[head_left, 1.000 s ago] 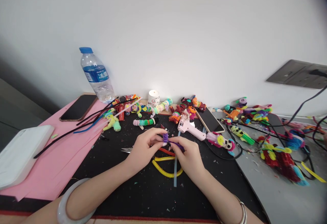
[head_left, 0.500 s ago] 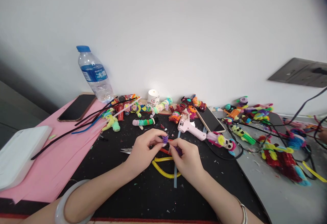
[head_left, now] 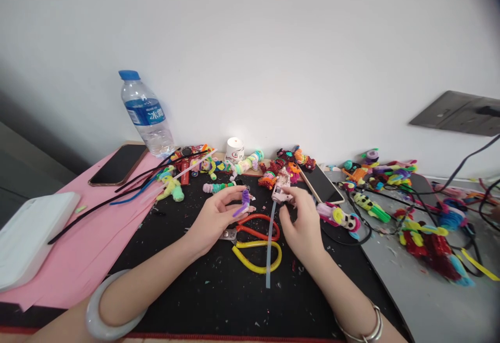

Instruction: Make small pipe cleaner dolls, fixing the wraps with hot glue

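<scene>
My left hand (head_left: 219,217) pinches a small purple pipe-cleaner piece (head_left: 244,203) above the black mat (head_left: 187,275). My right hand (head_left: 301,219) is wrapped round the handle of the pink glue gun (head_left: 282,189), whose nozzle end shows above my fingers. A clear glue stick (head_left: 269,244) trails from the gun toward me. Between my hands lie scissors with a red and a yellow loop handle (head_left: 255,243).
Colourful pipe-cleaner figures (head_left: 242,168) crowd the back of the mat and the grey table at right (head_left: 422,239). A water bottle (head_left: 146,116), two phones (head_left: 117,164) (head_left: 320,182), a white box (head_left: 27,236), pink paper (head_left: 86,239) and black cables (head_left: 461,176) lie around.
My hands have parted: the right one let go of the purple piece and closed on the glue gun; the left one keeps the purple piece and has lifted slightly, uncovering the scissors.
</scene>
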Motion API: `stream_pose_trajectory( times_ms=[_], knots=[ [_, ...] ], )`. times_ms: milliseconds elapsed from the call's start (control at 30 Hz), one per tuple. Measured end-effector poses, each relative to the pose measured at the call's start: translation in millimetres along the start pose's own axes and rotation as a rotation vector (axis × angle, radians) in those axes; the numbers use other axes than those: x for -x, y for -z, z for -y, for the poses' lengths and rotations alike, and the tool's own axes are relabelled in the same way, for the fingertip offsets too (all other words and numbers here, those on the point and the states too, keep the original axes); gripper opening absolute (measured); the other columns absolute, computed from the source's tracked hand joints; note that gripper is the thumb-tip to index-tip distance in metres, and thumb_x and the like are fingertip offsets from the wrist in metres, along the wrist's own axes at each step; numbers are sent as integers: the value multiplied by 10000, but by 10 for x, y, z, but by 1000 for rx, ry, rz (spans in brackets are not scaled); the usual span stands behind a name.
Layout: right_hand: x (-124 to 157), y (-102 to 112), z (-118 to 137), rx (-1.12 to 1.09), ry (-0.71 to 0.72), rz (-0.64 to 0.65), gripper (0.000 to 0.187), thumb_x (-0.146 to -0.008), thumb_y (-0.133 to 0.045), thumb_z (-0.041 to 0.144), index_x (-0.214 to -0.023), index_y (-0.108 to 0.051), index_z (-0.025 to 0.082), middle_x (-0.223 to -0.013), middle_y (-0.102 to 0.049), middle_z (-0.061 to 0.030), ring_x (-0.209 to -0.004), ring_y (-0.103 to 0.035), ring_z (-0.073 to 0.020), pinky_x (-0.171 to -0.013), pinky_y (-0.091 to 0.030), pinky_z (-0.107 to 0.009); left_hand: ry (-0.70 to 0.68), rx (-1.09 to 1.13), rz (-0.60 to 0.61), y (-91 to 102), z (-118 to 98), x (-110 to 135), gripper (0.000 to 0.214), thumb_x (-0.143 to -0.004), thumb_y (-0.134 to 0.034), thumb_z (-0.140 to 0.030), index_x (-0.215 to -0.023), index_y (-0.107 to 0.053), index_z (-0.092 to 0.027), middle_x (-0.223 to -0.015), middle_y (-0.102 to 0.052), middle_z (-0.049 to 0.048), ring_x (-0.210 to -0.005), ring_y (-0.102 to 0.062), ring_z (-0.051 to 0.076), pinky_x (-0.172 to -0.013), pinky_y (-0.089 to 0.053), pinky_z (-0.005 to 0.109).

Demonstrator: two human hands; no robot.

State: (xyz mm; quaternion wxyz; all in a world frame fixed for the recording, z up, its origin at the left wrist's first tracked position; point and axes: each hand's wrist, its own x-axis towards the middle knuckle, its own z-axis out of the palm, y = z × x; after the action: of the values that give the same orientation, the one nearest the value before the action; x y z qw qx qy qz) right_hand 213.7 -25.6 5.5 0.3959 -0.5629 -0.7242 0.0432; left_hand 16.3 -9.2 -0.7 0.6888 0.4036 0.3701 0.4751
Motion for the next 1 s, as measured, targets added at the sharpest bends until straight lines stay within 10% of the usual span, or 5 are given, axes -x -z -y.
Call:
stream_pose_trajectory(
  times_ms=[200,467,767,1000],
  knots=[
    [-70,-55,-296,506,-260,122,514,-692,-521,200,-1200,-467,139,-1159,-508,-169,-1027,-460,-347,-817,-375,-478,73,92,20,-1,-17,28,383,-754,-678,-170,-1116,-580,-246,-1091,-648,37,-983,-650,178,-842,-519,255],
    [-111,-58,-410,478,-256,156,490,-694,-520,191,-1182,-497,152,-1123,-598,-142,-1030,-514,-327,-810,-378,-456,121,89,7,7,-23,9,434,-767,-671,-196,-1179,-538,-221,-940,-722,58,-944,-671,172,-801,-540,220],
    [-131,1,-383,-5,-175,-7,416,-736,-574,254,-1137,-547,145,-1093,-632,-120,-971,-590,-263,-824,-459,-388,135,106,11,28,-28,-8,492,-791,-642,-179,-1250,-471,-225,-827,-727,41,-769,-703,130,-681,-556,173],
    [-84,-1,-305,-444,-176,222,238,-775,-559,264,-974,-659,180,-926,-696,-66,-798,-635,-214,-693,-508,-313,124,96,-14,47,-53,-8,492,-788,-639,-142,-1241,-457,-208,-867,-734,64,-801,-704,139,-689,-556,170]
  ],
)
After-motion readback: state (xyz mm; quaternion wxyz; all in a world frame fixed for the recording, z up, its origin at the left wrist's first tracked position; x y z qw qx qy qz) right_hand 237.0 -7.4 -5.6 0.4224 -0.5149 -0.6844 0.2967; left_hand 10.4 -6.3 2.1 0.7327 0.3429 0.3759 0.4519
